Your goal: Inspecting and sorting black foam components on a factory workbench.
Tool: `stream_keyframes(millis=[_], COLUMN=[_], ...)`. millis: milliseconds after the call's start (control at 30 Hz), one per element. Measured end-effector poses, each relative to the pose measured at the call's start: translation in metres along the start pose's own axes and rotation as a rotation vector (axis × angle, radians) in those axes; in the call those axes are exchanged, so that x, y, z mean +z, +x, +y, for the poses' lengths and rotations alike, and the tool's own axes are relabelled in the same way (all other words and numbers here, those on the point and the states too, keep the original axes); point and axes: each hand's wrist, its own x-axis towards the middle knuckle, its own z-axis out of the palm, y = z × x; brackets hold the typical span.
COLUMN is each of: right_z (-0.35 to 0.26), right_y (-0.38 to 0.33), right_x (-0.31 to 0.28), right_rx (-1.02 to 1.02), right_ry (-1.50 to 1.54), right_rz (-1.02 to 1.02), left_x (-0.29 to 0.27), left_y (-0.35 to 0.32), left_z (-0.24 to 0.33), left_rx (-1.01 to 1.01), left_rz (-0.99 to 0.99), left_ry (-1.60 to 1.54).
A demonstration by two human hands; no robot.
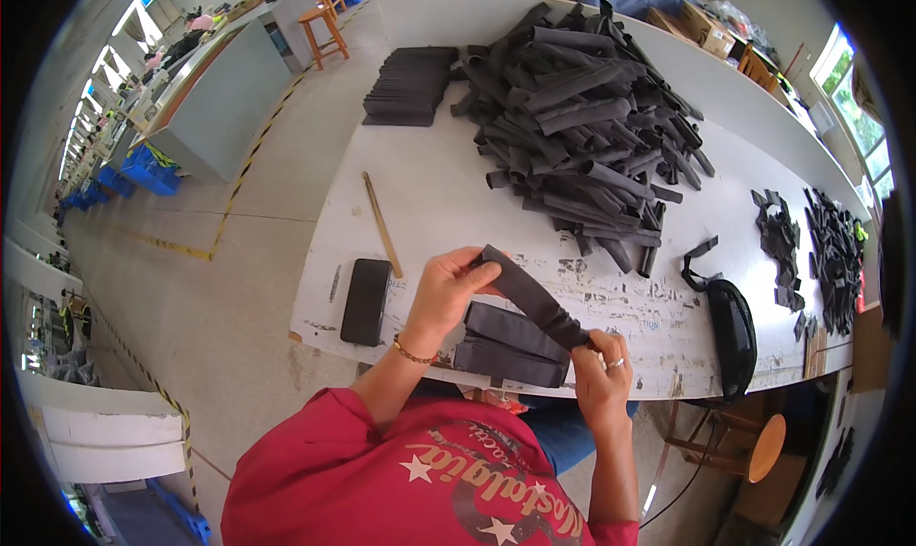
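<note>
White worn tabletop [448, 202] in a workshop — heaped black strips [582, 116], phone [366, 301] — left hand [447, 293] and right hand [596, 365] each pinching one dark strip [530, 296].

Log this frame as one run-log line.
left hand: pinches strip end | right hand: pinches other end | dark fabric strip: taut above flat stack | loose pile: behind

One phone [366, 301], one wooden stick [382, 224], two stools [324, 23], one black pouch [732, 328].

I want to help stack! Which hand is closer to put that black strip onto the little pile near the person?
Probably the right hand. It pinches the lower end of the flat black fabric strip, right beside the small stack of flat black fabric pieces. The left hand holds the upper end, higher up.
</note>
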Motion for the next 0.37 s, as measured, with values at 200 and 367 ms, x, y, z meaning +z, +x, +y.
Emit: stream_keyframes(millis=[200,367], right_z=[0.004,0.009], right_y=[0.003,-0.003], right_x=[0.011,0.021], right_rx=[0.19,0.368], right_ry=[0.133,0.24], right_rz=[0.098,0.092], left_x=[0.004,-0.001], left_y=[0.004,0.009], left_z=[-0.013,-0.024], left_rx=[-0.075,-0.044], left_rz=[0.029,0.075], left_ry=[-0.021,0.02])
